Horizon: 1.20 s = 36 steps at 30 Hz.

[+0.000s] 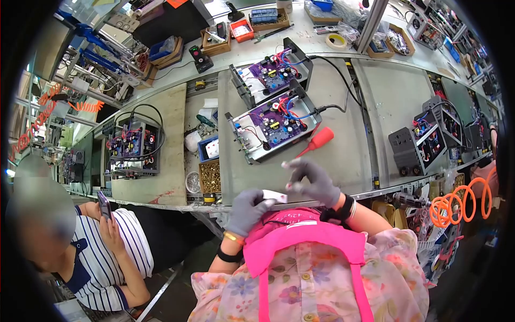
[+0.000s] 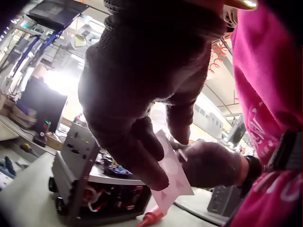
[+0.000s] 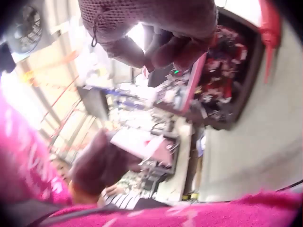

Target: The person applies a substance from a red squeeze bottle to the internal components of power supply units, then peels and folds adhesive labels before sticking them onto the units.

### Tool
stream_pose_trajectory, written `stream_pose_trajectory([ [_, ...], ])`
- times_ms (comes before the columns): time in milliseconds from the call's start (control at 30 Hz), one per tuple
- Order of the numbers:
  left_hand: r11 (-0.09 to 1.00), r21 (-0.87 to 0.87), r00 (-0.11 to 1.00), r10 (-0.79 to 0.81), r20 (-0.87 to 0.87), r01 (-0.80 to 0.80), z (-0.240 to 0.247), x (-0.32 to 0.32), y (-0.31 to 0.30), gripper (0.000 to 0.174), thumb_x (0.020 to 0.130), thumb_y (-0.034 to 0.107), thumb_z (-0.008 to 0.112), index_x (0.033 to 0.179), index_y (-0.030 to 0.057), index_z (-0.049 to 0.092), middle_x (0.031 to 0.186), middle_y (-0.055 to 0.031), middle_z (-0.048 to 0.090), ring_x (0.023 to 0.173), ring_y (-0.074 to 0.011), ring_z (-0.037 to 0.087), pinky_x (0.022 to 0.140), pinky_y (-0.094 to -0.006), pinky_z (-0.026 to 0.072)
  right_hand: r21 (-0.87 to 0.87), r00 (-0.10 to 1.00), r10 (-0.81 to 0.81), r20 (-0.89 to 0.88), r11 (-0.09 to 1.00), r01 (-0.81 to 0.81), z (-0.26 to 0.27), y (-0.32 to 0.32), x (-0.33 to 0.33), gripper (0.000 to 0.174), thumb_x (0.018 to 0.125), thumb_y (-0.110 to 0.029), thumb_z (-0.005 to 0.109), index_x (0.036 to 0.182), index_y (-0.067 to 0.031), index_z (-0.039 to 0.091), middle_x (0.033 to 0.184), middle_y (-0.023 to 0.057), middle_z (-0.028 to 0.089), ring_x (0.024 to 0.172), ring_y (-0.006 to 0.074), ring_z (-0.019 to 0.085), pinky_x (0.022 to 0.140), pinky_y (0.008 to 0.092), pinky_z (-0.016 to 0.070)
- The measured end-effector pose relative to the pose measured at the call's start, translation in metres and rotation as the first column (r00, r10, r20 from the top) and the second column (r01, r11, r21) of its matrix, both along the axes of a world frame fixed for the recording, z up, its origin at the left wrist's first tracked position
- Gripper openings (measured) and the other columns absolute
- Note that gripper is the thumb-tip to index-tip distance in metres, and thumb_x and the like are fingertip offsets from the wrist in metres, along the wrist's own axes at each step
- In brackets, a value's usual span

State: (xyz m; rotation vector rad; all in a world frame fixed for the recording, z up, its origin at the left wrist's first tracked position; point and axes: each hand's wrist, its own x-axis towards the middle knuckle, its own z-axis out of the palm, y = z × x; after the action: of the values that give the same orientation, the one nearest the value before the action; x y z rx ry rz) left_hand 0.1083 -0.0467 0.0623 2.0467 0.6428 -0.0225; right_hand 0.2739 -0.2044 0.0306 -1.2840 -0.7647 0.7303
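In the head view my gloved left hand pinches a small white sheet close to the body. The left wrist view shows the sheet has red triangle marks and hangs between the fingers and thumb. My gloved right hand is raised just right of it, not touching it. A tiny label with a reddish edge sits at the right hand's fingertips in the right wrist view. Beyond the hands, two open metal units with purple circuit boards stand side by side, and a red bottle lies before them.
Another open unit stands at left and more dark units at right. A bin of brass-coloured screws and a blue bin sit left of centre. A seated person holds a phone at left. An orange coiled hose hangs at right.
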Motion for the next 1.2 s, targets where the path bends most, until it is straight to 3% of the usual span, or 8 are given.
stream_pose_trajectory([
  [67,0.994,0.024,0.994,0.107,-0.009,-0.107,0.003,-0.01,0.004,0.031,0.078,0.029,0.076,0.084,0.0002,0.066,0.069,-0.0064,0.062,0.064,-0.0134,0.056,0.06,-0.0287,0.046,-0.106,0.944,-0.118,-0.309,0.99,0.09,-0.047,0.0,0.025,0.03,0.082,-0.004,0.062,0.11,-0.0019,0.052,0.094,0.0064,0.063,0.073,0.0127,0.062,0.069,0.0253,0.0493],
  [267,0.899,-0.297,0.934,0.353,0.053,-0.323,-0.009,-0.035,0.007,0.03,0.084,0.028,0.072,0.078,-0.0002,0.064,0.066,-0.0047,0.062,0.06,-0.0092,0.056,0.056,-0.0251,0.0458,-0.334,0.849,-0.386,-0.361,0.904,0.269,-0.122,0.017,0.062,0.019,0.086,-0.015,0.064,0.099,-0.0039,0.056,0.082,0.0042,0.062,0.068,0.012,0.059,0.064,0.0244,0.0485],
  [533,0.897,-0.246,0.913,0.399,0.091,-0.367,-0.01,-0.047,0.009,0.029,0.087,0.026,0.069,0.08,-0.0013,0.064,0.066,-0.0049,0.062,0.06,-0.0101,0.061,0.056,-0.0242,0.0485,-0.351,0.747,-0.444,-0.494,0.888,0.296,-0.15,0.031,0.073,0.014,0.083,-0.015,0.068,0.091,-0.0062,0.06,0.077,0.0025,0.06,0.064,0.0115,0.057,0.058,0.0266,0.0486],
  [800,0.932,-0.131,0.931,0.351,0.104,-0.337,0.004,-0.042,0.01,0.033,0.087,0.03,0.068,0.076,-0.0005,0.066,0.061,-0.0059,0.062,0.057,-0.0101,0.058,0.054,-0.0252,0.0449,-0.322,0.813,-0.444,-0.376,0.886,0.335,-0.149,0.039,0.072,0.023,0.083,-0.021,0.065,0.096,-0.0022,0.062,0.083,0.0051,0.063,0.068,0.0157,0.06,0.059,0.0305,0.0488],
  [900,0.956,0.004,0.947,0.29,0.139,-0.293,-0.005,-0.043,0.016,0.034,0.088,0.031,0.067,0.075,-0.0006,0.064,0.062,-0.0052,0.062,0.058,-0.0098,0.058,0.055,-0.025,0.0449,-0.51,0.875,-0.479,-0.063,0.77,0.385,-0.184,0.039,0.063,0.025,0.08,-0.021,0.065,0.097,-0.0026,0.062,0.083,0.0055,0.065,0.073,0.0167,0.06,0.064,0.0346,0.0491],
  [933,0.878,-0.301,0.895,0.424,0.135,-0.371,-0.008,-0.041,0.011,0.031,0.088,0.027,0.067,0.077,-0.0009,0.063,0.064,-0.0043,0.063,0.059,-0.0092,0.058,0.056,-0.0238,0.0461,-0.512,0.815,-0.572,-0.096,0.73,0.452,-0.184,0.053,0.077,0.026,0.079,-0.021,0.065,0.097,-0.003,0.063,0.082,0.0059,0.066,0.075,0.0171,0.061,0.066,0.0357,0.0494],
  [1133,0.916,-0.198,0.921,0.374,0.112,-0.348,0.003,-0.031,0.012,0.029,0.087,0.025,0.069,0.077,-0.0006,0.062,0.064,-0.0031,0.061,0.056,-0.0077,0.057,0.052,-0.0226,0.0452,-0.513,0.932,-0.225,-0.285,0.857,0.05,-0.122,0.013,0.081,0.024,0.082,-0.018,0.063,0.097,0.0008,0.062,0.069,0.0053,0.059,0.055,0.0107,0.055,0.047,0.0256,0.0425],
  [1200,0.92,-0.186,0.926,0.365,0.094,-0.344,-0.004,-0.032,0.017,0.03,0.087,0.027,0.069,0.075,0.0002,0.062,0.063,-0.0024,0.06,0.054,-0.0074,0.056,0.051,-0.0227,0.0443,-0.436,0.944,-0.005,-0.331,0.887,-0.149,-0.085,-0.007,0.093,0.026,0.084,-0.017,0.064,0.104,0.0,0.061,0.077,0.0045,0.062,0.065,0.0111,0.059,0.059,0.0239,0.0474],
])
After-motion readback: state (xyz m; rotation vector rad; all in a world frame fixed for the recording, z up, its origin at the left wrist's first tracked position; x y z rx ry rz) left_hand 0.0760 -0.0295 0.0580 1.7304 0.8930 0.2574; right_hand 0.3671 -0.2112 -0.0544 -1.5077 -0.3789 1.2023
